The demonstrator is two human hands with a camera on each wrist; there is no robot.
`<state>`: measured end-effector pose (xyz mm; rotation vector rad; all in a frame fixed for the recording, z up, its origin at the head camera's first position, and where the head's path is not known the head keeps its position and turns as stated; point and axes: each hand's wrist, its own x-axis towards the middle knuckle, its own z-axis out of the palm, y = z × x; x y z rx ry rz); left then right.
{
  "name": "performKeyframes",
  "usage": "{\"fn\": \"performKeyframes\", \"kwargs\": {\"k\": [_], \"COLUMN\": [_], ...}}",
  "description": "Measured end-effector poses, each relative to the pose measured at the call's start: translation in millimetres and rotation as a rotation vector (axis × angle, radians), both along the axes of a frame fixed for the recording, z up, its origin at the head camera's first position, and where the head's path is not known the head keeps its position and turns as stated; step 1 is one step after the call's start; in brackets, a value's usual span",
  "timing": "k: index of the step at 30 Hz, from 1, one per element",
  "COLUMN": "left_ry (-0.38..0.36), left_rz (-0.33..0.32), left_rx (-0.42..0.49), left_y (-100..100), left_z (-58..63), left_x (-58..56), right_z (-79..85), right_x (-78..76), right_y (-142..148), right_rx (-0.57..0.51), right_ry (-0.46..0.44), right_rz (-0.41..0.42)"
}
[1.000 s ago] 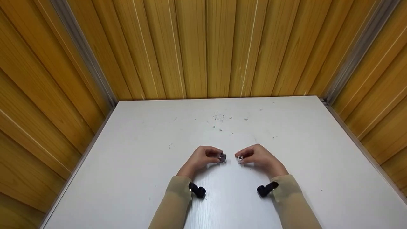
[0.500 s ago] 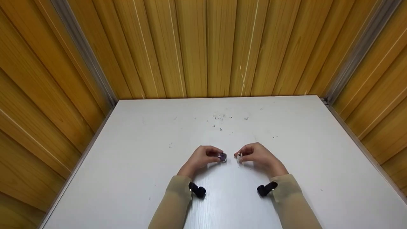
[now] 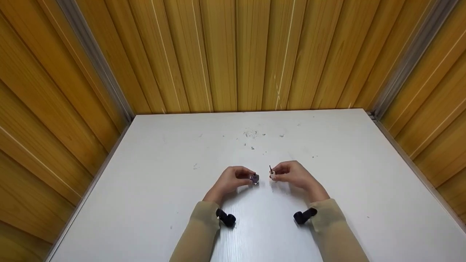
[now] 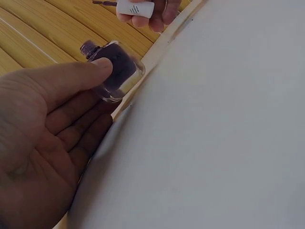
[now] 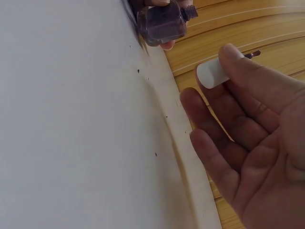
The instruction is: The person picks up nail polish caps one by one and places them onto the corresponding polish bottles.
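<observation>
My left hand [image 3: 233, 179] pinches a small clear glass nail polish bottle [image 4: 123, 71] with dark purple polish inside. Its threaded neck [image 4: 88, 48] is uncapped, and the thumb lies across the bottle's side. Opposite it, my right hand [image 3: 295, 176] holds the white nail polish cap [image 5: 212, 73] between thumb and fingers. From the cap extends a thin brush [image 5: 252, 54], its tip dark with polish; in the head view it points up and away from me. A short gap separates bottle and cap.
Both hands are over a white table [image 3: 164, 174] with small dark specks [image 3: 251, 134] toward the back. Yellow wood-grain panels [image 3: 233, 54] close in the back and sides. A small black camera [image 3: 226, 218] sits on each wrist.
My right hand has shifted slightly away from me and turned the cap, so the brush has swung from hidden to pointing upward. The left hand with the bottle stays almost still.
</observation>
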<state>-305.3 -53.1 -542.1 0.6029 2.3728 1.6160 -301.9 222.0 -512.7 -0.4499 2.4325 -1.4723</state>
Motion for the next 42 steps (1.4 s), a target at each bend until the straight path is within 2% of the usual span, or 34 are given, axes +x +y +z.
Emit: {"fn": "performKeyframes", "kwargs": {"k": [11, 17, 27, 42], "left_ry": [0.003, 0.006, 0.036, 0.052], "left_rz": [0.031, 0.034, 0.042, 0.043], "left_rx": [0.035, 0.068, 0.045, -0.005], "left_y": [5.1, 6.5, 8.3, 9.7], "left_z": [0.5, -0.2, -0.9, 0.6], "left_x": [1.6, 2.8, 3.3, 4.8], "right_z": [7.1, 13.7, 25.6, 23.5], "right_x": [3.6, 6.4, 12.4, 16.1], "right_y": [-5.1, -9.4, -17.4, -24.6], "right_rx": [0.001, 0.053, 0.093, 0.086], "right_ry": [0.008, 0.110, 0.183, 0.212], "right_rz": [-0.059, -0.083, -0.102, -0.079]}}
